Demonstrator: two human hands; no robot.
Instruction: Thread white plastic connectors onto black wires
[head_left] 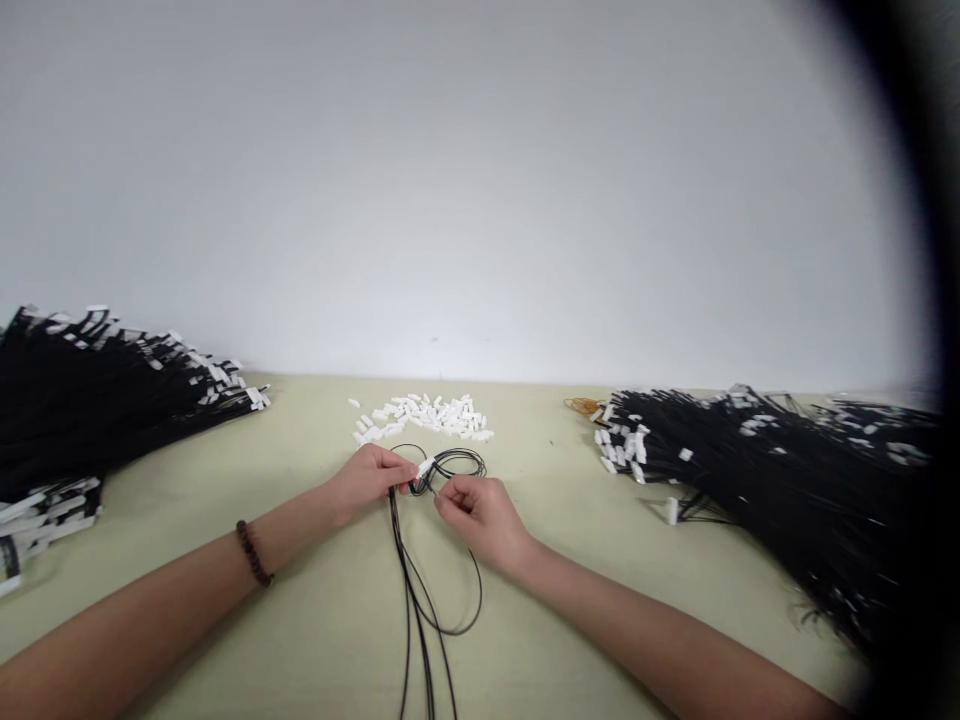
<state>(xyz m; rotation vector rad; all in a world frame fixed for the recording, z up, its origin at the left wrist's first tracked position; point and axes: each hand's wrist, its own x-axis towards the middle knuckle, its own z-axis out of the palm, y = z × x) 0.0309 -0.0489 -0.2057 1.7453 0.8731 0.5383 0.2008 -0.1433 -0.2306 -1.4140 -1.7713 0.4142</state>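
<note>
My left hand [375,475] is closed in a pinch around a small white connector [425,466], whose tip shows past the fingertips. Several thin black wires [409,580] hang from that hand toward the front of the table. Just right of it, my right hand [476,510] has thumb and forefinger pressed together on a thin black wire, with a loop of it curving out below the hand. The wire's end is too small to make out. Behind both hands lies a loose coil of black wire [466,456].
A scattered pile of white connectors [427,415] lies behind my hands. Large bundles of black wires with white ends lie at the left [97,400] and right [750,470]. A yellow-brown coil [583,405] sits by the right bundle. A pale wall [480,200] rises behind the greenish table [300,620].
</note>
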